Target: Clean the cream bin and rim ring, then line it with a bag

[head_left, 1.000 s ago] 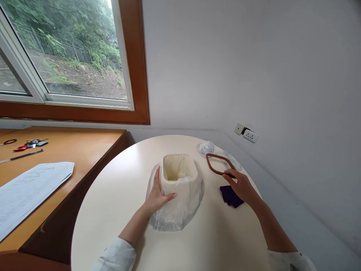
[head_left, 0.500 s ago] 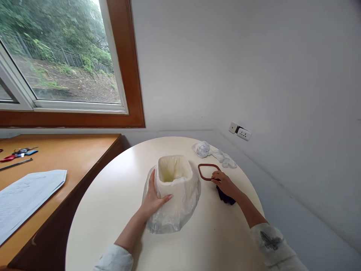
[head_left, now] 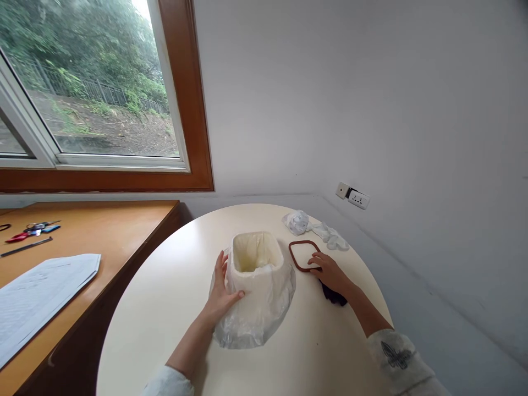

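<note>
A small cream waste bin point(head_left: 256, 250) stands on the round table, lined with a clear plastic bag point(head_left: 247, 324) folded over its rim and spreading around its base. My left hand point(head_left: 223, 294) is at the bin's left side, fingers spread and thumb stretched across the front of the bag. To the right of the bin lies a brown rounded-square ring point(head_left: 297, 266). My right hand point(head_left: 330, 272) has its fingers curled on the ring's right edge. Under that wrist a dark, soft-looking bundle point(head_left: 333, 297) is partly hidden.
Crumpled clear plastic bags point(head_left: 307, 224) lie at the back right of the round table point(head_left: 157, 313). A wooden desk point(head_left: 124, 225) on the left holds papers point(head_left: 49, 286), keys point(head_left: 39, 228) and a black pen-like stick point(head_left: 27, 247). White walls meet behind the table.
My left hand has loosened a little, its thumb and fingers shifting left on the bag. The ring's near edge has shifted slightly with my right hand on it. The camera view has tilted slightly.
</note>
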`<state>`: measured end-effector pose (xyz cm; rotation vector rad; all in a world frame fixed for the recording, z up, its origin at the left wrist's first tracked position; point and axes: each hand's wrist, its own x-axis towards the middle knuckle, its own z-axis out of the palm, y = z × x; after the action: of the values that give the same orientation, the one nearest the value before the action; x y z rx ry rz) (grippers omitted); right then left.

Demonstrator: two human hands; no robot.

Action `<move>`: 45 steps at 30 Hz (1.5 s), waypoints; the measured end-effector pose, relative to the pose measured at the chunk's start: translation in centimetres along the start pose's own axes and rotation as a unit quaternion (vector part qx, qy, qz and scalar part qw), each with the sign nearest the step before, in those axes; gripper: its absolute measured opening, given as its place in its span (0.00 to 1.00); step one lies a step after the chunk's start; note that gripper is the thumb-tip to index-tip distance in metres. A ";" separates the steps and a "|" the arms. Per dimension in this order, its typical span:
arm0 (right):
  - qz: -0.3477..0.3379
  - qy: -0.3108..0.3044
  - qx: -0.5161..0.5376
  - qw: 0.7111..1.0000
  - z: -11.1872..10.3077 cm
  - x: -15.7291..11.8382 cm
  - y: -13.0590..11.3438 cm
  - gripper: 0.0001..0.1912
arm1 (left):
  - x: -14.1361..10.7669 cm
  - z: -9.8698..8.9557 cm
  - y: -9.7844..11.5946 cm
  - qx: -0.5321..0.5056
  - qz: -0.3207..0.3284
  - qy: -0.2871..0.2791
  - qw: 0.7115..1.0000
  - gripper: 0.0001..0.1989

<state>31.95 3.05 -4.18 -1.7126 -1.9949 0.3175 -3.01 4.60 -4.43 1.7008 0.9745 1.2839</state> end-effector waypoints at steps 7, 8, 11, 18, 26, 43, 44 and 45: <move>0.021 -0.016 0.033 0.999 0.8 0.5 -6.0 0.12 | 0.8 -1.8 0.4 0.070 -0.064 0.162 0.982 0.24; 0.030 -0.024 0.026 0.999 1.4 0.6 -6.8 0.12 | 1.0 -2.2 -0.1 0.131 -0.086 0.177 0.972 0.22; 0.060 -0.034 0.011 0.998 3.4 1.0 -8.0 0.11 | 1.2 -3.2 -1.6 0.314 -0.148 0.162 0.924 0.23; 0.129 -0.024 -0.009 0.991 6.3 1.6 -7.9 0.14 | 1.0 -3.4 -3.2 0.403 -0.186 0.102 0.890 0.16; 0.146 0.014 0.063 0.987 7.2 1.4 -7.3 0.03 | 1.4 -3.7 -2.7 0.252 -0.195 0.127 0.939 0.06; 0.192 0.145 0.670 0.702 2.7 -0.1 -5.2 0.10 | 2.0 -6.3 -2.3 -0.158 -0.241 0.237 0.928 0.17; 0.193 0.146 0.672 0.700 2.7 -0.2 -5.0 0.09 | 2.1 -6.5 -2.4 -0.167 -0.240 0.243 0.925 0.17; 0.194 0.141 0.670 0.703 2.7 -0.3 -4.9 0.09 | 2.2 -6.6 -2.4 -0.173 -0.240 0.246 0.923 0.17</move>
<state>26.40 2.24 -4.21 -0.9805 -0.6289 1.1928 -9.27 8.41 -4.56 0.8061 1.2623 1.4594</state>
